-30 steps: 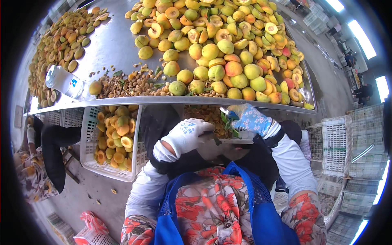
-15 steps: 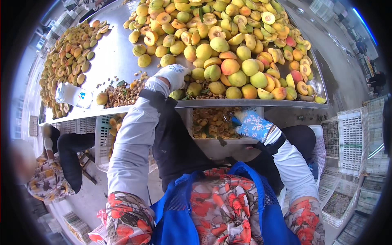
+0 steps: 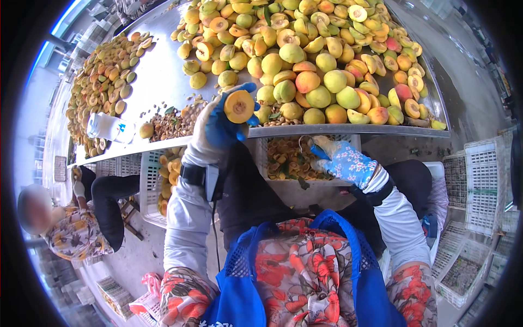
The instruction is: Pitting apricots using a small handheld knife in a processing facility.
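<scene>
My left hand [image 3: 220, 122], in a white-backed glove with blue fingers, is raised at the table's front edge and grips a peach half [image 3: 239, 106]. Its yellow cut face, brownish at the centre, is turned up. Lower and to the right, my right hand [image 3: 348, 162], in a blue flowered glove, is closed around a small tool [image 3: 303, 146] with a thin curved metal end; its handle is mostly hidden. This hand hovers over a white crate [image 3: 354, 143] of scraps under the edge. A big heap of whole and halved peaches [image 3: 318, 82] lies just beyond.
Peach stones [image 3: 174, 122] lie near the metal table's [image 3: 158, 71] front rim, beside a white cup [image 3: 110, 128]. More halves [image 3: 101, 82] are piled at left. A crate of peach pieces [image 3: 150, 191] stands by my left forearm. Another person [image 3: 81, 229] sits at left; crates [image 3: 482, 185] stand at right.
My left hand has come back from the heap and turned over, now showing a peach half in its fingers. My right hand stays over the scrap crate, the tool's curved end now plainer.
</scene>
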Tool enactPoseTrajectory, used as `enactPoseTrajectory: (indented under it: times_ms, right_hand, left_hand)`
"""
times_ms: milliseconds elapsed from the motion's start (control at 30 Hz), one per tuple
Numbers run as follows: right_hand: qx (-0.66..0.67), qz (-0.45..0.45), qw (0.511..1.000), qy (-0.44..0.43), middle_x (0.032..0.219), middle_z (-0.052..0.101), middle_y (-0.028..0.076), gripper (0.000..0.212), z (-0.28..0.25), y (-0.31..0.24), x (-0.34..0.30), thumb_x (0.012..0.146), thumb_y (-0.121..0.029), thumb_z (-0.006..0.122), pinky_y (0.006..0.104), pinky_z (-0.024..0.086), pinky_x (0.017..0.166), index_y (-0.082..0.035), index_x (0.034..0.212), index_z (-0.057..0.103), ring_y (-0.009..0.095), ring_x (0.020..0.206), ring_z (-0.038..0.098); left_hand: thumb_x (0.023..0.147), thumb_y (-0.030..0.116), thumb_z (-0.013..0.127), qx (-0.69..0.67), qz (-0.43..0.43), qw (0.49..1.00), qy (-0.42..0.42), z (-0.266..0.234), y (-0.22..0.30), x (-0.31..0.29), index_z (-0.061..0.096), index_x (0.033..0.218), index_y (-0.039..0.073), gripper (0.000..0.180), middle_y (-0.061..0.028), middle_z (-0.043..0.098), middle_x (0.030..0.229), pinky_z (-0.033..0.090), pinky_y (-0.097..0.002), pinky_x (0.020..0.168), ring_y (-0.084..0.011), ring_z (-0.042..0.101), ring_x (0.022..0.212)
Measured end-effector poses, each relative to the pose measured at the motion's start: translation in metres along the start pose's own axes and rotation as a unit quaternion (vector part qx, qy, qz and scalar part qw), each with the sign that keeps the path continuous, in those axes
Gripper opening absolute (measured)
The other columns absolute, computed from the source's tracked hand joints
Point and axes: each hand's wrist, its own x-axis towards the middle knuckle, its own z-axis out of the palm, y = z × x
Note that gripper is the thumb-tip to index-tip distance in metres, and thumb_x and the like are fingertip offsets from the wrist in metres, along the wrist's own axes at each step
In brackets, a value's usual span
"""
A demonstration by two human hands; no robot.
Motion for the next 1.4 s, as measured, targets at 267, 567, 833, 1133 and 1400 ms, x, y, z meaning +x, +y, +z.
enactPoseTrajectory:
  times_ms: [267,567,833,1133,1400]
  right_hand:
    - [0.034,-0.034,0.997,0.062,0.086,0.064,0.027,0.043,0.024,-0.059,0.01,0.095,-0.034,0.055,0.0513,0.047,0.072,0.002,0.117,0.051,0.044,0.082,0.062]
    - [-0.015,-0.019,0.995,0.095,0.076,0.064,0.024,0.037,0.053,-0.059,0.014,0.093,-0.033,0.057,0.0525,0.047,0.064,0.001,0.107,0.053,0.043,0.073,0.063]
    - [0.19,-0.002,0.977,0.099,0.08,0.063,0.028,0.038,0.067,-0.057,0.011,0.094,-0.028,0.057,0.0524,0.048,0.066,0.004,0.114,0.05,0.047,0.075,0.061]
    - [0.448,0.165,0.875,-0.074,0.067,0.061,0.008,0.025,0.043,-0.067,0.006,0.098,-0.03,0.054,0.031,0.045,0.046,-0.006,0.101,0.056,0.021,0.051,0.059]
    - [0.747,0.23,0.584,-0.217,0.063,0.051,-0.001,0.031,0.029,-0.054,-0.004,0.098,-0.042,0.051,0.0214,0.036,0.038,-0.012,0.093,0.055,0.008,0.042,0.044]
  left_hand:
    - [0.097,0.063,0.034,0.094,-0.075,0.985,0.12,0.053,-0.046,-0.027,0.059,0.12,0.003,0.069,-0.0082,0.068,0.095,0.045,-0.0223,0.052,-0.0124,0.062,0.07]
    - [0.103,0.045,0.038,0.027,-0.014,0.982,0.184,0.062,-0.074,-0.03,0.056,0.117,-0.001,0.052,-0.0131,0.067,0.097,0.054,-0.0302,0.078,-0.0182,0.065,0.088]
    - [0.101,0.053,0.036,0.142,0.069,0.968,0.196,0.073,-0.09,-0.032,0.054,0.122,-0.006,0.065,-0.0142,0.065,0.095,0.054,-0.0298,0.076,-0.0182,0.064,0.086]
    - [0.102,0.047,0.038,0.119,0.001,0.98,0.157,0.081,-0.081,-0.028,0.056,0.123,-0.001,0.055,-0.0127,0.066,0.096,0.054,-0.0276,0.069,-0.0169,0.064,0.082]
    - [0.1,0.056,0.037,0.147,0.03,0.976,0.155,0.087,-0.09,-0.023,0.058,0.119,-0.003,0.065,-0.0113,0.065,0.088,0.052,-0.0273,0.071,-0.0158,0.062,0.078]
